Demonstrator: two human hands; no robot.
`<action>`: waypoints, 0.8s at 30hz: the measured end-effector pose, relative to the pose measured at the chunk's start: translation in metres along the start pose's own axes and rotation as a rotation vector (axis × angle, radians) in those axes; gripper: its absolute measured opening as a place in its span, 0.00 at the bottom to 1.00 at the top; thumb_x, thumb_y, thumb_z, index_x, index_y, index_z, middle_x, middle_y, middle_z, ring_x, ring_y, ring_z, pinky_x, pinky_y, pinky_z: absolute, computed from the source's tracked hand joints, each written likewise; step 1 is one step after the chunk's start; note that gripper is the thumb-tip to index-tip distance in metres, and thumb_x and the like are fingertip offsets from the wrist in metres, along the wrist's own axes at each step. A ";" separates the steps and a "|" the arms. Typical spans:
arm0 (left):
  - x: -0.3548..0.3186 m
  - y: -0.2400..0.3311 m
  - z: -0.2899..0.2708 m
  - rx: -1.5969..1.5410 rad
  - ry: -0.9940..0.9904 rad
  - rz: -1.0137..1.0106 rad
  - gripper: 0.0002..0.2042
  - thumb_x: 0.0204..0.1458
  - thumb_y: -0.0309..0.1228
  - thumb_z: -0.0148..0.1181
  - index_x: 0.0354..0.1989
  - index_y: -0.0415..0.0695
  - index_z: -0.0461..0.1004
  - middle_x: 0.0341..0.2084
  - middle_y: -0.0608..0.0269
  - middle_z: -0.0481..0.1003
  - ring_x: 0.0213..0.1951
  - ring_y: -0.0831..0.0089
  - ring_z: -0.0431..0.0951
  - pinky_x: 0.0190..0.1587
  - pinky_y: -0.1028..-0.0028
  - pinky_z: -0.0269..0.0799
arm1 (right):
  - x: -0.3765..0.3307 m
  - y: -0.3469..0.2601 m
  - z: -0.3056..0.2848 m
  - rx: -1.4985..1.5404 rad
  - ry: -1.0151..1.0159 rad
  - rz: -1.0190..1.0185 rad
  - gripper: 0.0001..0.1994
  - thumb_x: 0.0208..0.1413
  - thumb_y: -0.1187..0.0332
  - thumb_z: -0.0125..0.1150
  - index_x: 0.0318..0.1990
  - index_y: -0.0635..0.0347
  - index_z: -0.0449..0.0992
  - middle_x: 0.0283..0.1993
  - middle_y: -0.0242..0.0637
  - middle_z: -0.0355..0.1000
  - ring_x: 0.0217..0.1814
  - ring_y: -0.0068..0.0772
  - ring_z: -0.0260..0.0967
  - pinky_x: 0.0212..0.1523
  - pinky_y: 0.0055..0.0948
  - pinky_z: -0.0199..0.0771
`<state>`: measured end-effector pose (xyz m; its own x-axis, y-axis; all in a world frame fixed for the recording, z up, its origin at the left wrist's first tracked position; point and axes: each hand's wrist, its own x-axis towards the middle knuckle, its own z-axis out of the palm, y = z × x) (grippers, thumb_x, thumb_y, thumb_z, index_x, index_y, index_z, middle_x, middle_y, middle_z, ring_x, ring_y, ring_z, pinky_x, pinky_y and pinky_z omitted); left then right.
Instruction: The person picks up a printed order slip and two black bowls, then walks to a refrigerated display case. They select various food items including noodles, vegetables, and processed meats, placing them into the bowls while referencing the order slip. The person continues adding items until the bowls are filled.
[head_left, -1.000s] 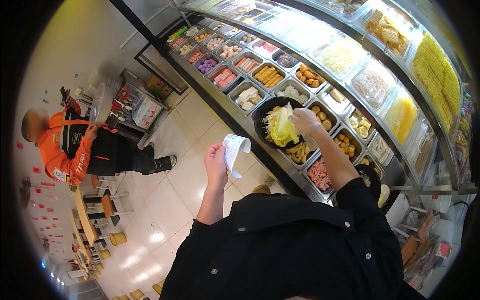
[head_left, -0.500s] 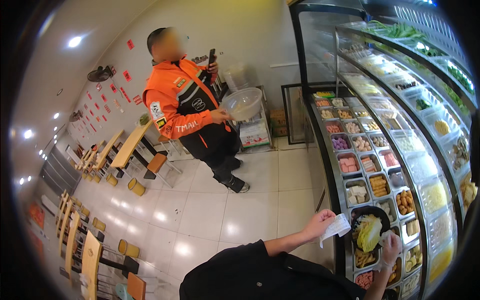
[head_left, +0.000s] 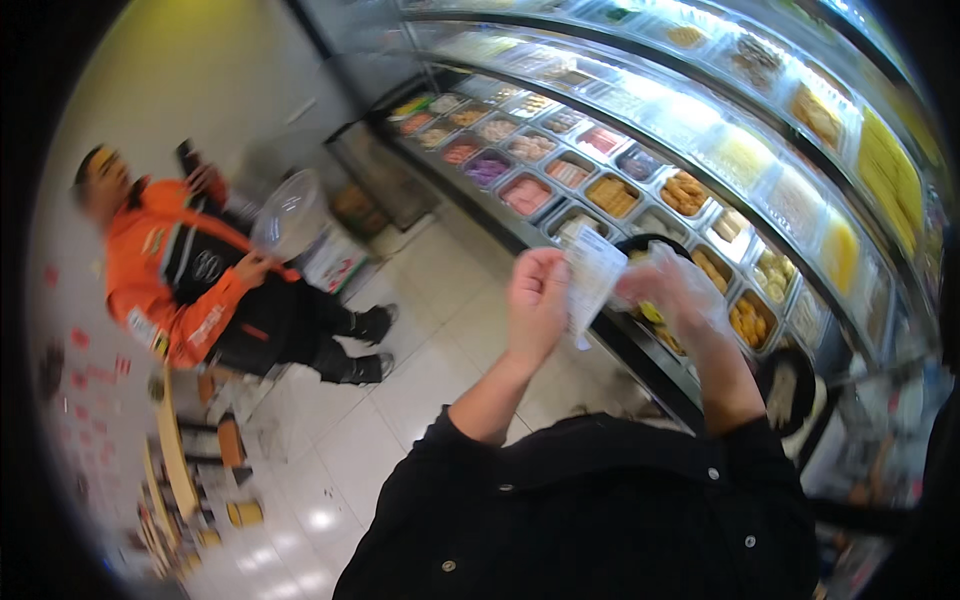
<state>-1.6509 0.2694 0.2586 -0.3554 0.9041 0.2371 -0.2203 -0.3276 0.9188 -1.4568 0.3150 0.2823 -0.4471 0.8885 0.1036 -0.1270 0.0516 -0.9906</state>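
Note:
My left hand (head_left: 538,295) is closed on a printed paper receipt (head_left: 594,275), held upright by its left edge. Wearing a clear plastic glove, my right hand (head_left: 685,292) is at the receipt's right edge, its fingers bent toward the paper. Blur hides whether those fingers touch or grip it. Behind both hands, a black bowl (head_left: 668,240) rests over the metal trays; the hands and the paper cover most of it. A bit of yellow-green leaf shows below the gloved fingers.
Metal food trays (head_left: 612,195) fill the glass-fronted display case, with shelves of clear tubs (head_left: 740,155) above. Another dark round container (head_left: 786,390) sits by my right forearm. At left stands a person in an orange jacket (head_left: 190,260), holding a phone and a clear plastic bowl (head_left: 290,215).
My view has swung right toward the case. The receipt has come up in front of me in my left hand, and my gloved right hand has moved from the black bowl's rim to the paper.

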 end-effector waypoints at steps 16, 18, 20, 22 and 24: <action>-0.057 0.017 0.083 -0.112 -0.185 0.040 0.05 0.55 0.23 0.50 0.39 0.38 0.66 0.32 0.64 0.72 0.33 0.84 0.70 0.39 0.83 0.65 | -0.032 -0.056 -0.012 0.470 0.261 0.026 0.10 0.51 0.73 0.57 0.40 0.68 0.73 0.36 0.37 0.74 0.34 0.24 0.72 0.36 0.22 0.72; -0.058 0.017 0.092 -0.126 -0.198 0.000 0.05 0.54 0.22 0.50 0.39 0.38 0.67 0.33 0.64 0.72 0.33 0.84 0.70 0.39 0.83 0.65 | -0.035 -0.059 -0.020 0.392 0.286 0.023 0.10 0.51 0.72 0.58 0.40 0.68 0.73 0.35 0.37 0.74 0.34 0.23 0.72 0.35 0.20 0.72; -0.058 0.019 0.099 -0.167 -0.210 -0.033 0.05 0.54 0.22 0.51 0.39 0.38 0.67 0.33 0.64 0.72 0.33 0.83 0.70 0.39 0.83 0.66 | -0.035 -0.062 -0.027 0.342 0.296 0.010 0.10 0.52 0.72 0.58 0.39 0.68 0.74 0.34 0.36 0.74 0.33 0.21 0.71 0.34 0.19 0.71; -0.056 0.021 0.104 -0.186 -0.204 -0.068 0.05 0.53 0.22 0.51 0.38 0.38 0.67 0.31 0.65 0.72 0.32 0.84 0.69 0.38 0.84 0.65 | -0.034 -0.062 -0.035 0.343 0.266 -0.046 0.10 0.52 0.71 0.58 0.39 0.69 0.75 0.33 0.33 0.74 0.31 0.17 0.70 0.31 0.16 0.70; -0.056 0.017 0.111 -0.183 -0.189 -0.085 0.04 0.54 0.22 0.51 0.37 0.39 0.67 0.29 0.67 0.72 0.31 0.86 0.69 0.36 0.85 0.65 | -0.032 -0.060 -0.043 0.301 0.291 0.002 0.10 0.52 0.71 0.58 0.39 0.68 0.75 0.33 0.32 0.74 0.31 0.16 0.69 0.31 0.16 0.70</action>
<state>-1.5342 0.2439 0.2959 -0.1563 0.9601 0.2318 -0.4085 -0.2765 0.8699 -1.3966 0.3036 0.3349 -0.1843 0.9824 0.0289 -0.3982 -0.0478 -0.9160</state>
